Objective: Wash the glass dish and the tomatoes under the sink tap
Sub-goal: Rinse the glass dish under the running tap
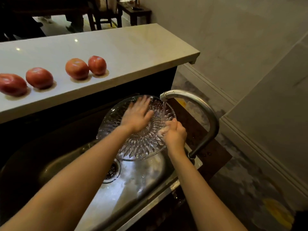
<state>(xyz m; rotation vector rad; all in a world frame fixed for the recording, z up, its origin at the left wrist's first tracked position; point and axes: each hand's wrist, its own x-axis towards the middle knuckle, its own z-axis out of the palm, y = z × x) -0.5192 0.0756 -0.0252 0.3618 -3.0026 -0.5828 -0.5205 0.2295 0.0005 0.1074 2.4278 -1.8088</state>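
Note:
A cut-glass dish (140,144) is held tilted over the steel sink (133,179), under the curved tap (196,104), which runs a thin stream of water onto the dish's right side. My left hand (136,114) lies flat with spread fingers on the inside of the dish. My right hand (175,132) grips the dish's right rim, fingers curled round the edge. Several red tomatoes sit in a row on the white counter (133,52) behind the sink, among them one at the far left (12,84) and one at the right end (97,65).
The sink drain (111,170) lies below the dish. A dark wooden strip (205,139) runs beside the tap. To the right are a pale wall and a patterned floor. Dark chairs and a table stand beyond the counter.

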